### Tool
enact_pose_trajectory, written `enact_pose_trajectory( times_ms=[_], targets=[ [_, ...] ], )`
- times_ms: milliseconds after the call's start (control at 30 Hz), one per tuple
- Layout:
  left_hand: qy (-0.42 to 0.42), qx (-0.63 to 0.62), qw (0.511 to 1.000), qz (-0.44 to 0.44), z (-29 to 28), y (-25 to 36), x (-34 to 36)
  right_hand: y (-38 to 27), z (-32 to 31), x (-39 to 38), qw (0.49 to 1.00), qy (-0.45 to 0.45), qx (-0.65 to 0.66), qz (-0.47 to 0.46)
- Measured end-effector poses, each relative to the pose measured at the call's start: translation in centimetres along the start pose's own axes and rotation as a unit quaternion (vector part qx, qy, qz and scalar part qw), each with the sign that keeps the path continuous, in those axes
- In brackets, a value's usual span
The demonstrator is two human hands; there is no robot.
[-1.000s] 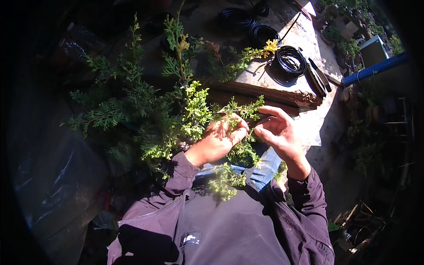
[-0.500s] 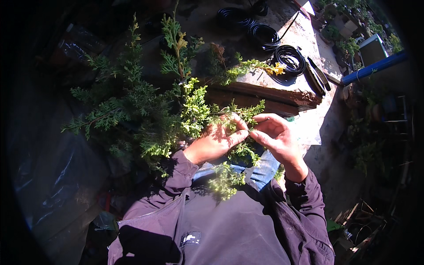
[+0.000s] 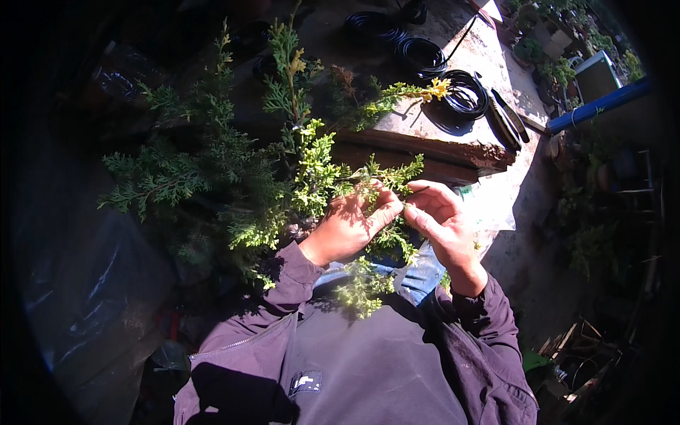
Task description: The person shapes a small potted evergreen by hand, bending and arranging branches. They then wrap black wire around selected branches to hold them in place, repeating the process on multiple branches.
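Observation:
A leafy juniper-like plant fills the left and middle, its scaly green shoots partly in bright sun. My left hand is closed on a green branch that reaches right from the plant. Close beside it, my right hand pinches with thumb and forefinger at the tip of a sprig. The two thumbs nearly meet, and what lies between the right fingertips is too small to make out. Lower foliage hangs below my hands, in front of my lap.
Beyond the plant stands a rough table with a broken front edge. Coils of black wire and dark-handled pliers or cutters lie on it. A blue pole crosses at right. A clear plastic bag lies beside my right hand.
My hands stay together at the branch with only slight finger movement; the right wrist has shifted a little left. The plant's upper shoots have swayed slightly right.

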State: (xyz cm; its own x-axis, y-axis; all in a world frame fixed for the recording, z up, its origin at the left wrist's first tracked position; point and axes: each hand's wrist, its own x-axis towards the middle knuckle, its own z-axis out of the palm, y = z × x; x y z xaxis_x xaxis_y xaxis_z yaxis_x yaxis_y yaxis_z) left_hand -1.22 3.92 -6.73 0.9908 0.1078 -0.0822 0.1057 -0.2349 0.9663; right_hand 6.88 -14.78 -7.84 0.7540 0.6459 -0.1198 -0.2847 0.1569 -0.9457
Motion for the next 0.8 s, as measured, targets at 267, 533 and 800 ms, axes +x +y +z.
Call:
enact_pose_trajectory(
  times_ms=[267,533,800],
  targets=[
    [-0.019,-0.092,0.995,-0.020,-0.3,-1.3,-0.1,0.2,-0.5,0.1,0.997,0.010,-0.068,-0.018],
    [-0.069,-0.093,0.992,-0.050,-0.8,-0.6,-0.1,-0.3,-0.5,0.2,0.993,0.001,-0.106,-0.042],
    [-0.097,-0.199,0.974,-0.048,-0.2,-3.0,-0.3,-1.2,-0.2,0.5,0.979,0.013,-0.183,-0.091]
  ],
)
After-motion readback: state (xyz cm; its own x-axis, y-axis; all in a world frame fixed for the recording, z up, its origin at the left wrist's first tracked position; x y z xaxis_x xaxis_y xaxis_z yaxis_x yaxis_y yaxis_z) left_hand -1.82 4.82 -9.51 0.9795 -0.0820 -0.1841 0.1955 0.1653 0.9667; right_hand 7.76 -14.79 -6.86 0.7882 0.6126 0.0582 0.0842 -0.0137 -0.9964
